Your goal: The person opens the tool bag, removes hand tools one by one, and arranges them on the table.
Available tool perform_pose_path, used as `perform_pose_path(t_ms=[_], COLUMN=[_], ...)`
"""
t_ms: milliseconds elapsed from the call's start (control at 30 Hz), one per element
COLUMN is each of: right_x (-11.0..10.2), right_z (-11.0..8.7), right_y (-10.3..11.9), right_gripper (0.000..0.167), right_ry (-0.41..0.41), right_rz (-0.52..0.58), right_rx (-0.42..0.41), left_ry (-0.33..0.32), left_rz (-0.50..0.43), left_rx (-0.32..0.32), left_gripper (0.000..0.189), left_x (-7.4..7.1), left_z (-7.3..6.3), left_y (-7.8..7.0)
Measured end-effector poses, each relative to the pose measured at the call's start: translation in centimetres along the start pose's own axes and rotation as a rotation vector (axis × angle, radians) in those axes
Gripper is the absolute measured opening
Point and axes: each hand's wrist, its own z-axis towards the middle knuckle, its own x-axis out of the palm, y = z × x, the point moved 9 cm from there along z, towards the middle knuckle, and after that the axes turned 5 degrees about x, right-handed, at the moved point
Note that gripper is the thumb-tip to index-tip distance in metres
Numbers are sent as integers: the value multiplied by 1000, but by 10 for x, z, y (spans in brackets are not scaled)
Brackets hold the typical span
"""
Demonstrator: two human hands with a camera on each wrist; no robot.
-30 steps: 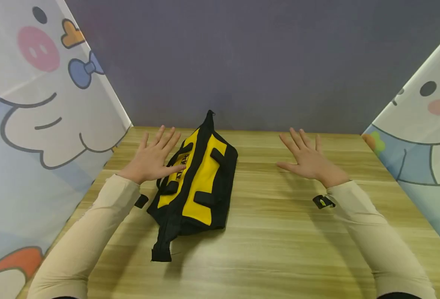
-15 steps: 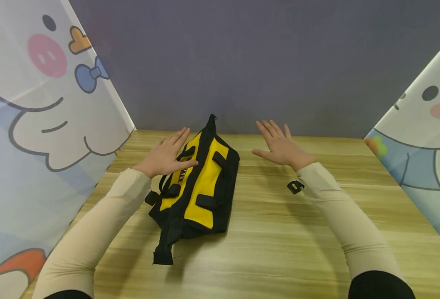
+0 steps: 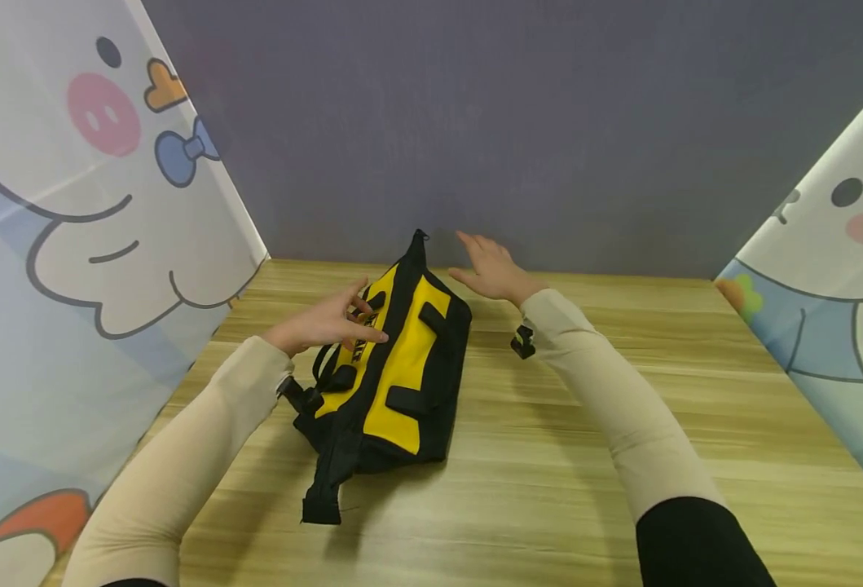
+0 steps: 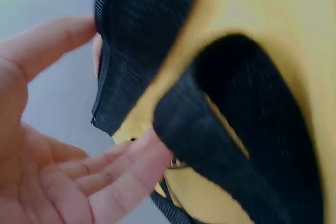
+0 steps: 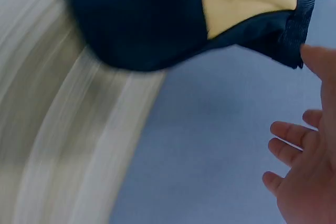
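A yellow and black tool bag with black strap handles and a black zipper strip along its top stands on the wooden table. My left hand hovers at its left side, thumb over the zipper strip and fingers bent down toward the lettered yellow panel. In the left wrist view, its fingertips overlap the edge of a black handle. My right hand is off the bag's far right end, fingers extended. The right wrist view shows its thumb close to the zipper strip's end, the other fingers apart from the bag.
A wood-grain table lies beneath, with a grey wall behind it. Cartoon-printed panels stand at the left and right. A strap tail at the bag's near end hangs toward the table front.
My right hand has swept left from the table's right side to the bag's far end. The left hand has moved slightly right, its fingers bending from spread to lowered beside the bag.
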Motion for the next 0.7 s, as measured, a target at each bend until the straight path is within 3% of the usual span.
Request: perform_pose_path(t_ms=[200,467,700], right_x=[3,8,10], right_z=[27,44,53], right_y=[10,12,9], right_gripper=[65,51,31], right_ry=[-42,-123,-320], right_rz=[312,716,973], right_rx=[59,253,324], left_ry=[86,197,207], left_rz=[-104,-186,-217], left_rx=[-83,-63,-59], left_gripper=[91,45,25], left_x=[8,18,21], left_z=[-4,-11,-11], left_y=[9,10,16])
